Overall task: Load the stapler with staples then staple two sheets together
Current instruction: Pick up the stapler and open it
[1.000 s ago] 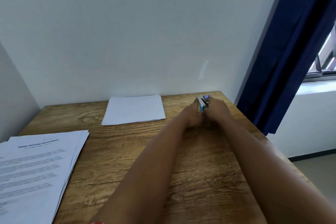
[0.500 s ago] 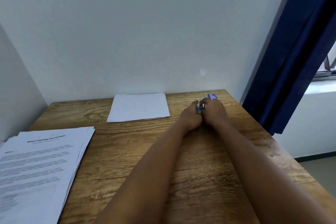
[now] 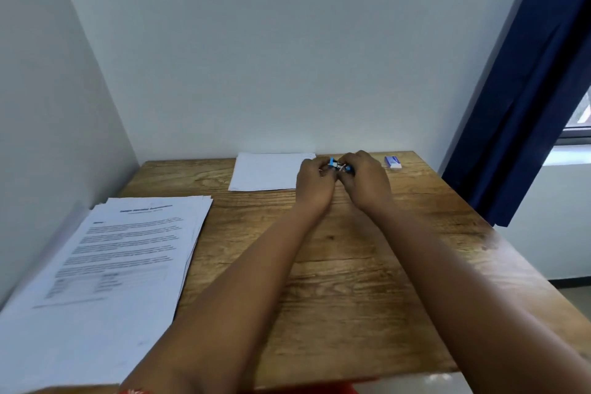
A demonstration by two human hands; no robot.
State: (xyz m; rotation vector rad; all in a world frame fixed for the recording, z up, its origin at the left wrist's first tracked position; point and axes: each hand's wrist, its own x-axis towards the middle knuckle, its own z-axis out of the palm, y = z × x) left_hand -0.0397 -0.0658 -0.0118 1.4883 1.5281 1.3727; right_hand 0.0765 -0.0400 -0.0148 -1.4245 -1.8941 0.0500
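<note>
- Blue-and-metal small stapler [image 3: 337, 166] sits at the wooden desk's [image 3: 351, 265] far edge, gripped between your left hand [image 3: 315, 182] and right hand [image 3: 364, 181].
- Print on the near-left stack of printed sheets [image 3: 105, 265] is too blurred to read.

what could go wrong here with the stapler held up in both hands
The stapler is small and mostly hidden between the left hand and right hand, so staples could slip or a finger get pinched. The staple box sits near the table's far edge and could be knocked.
</note>
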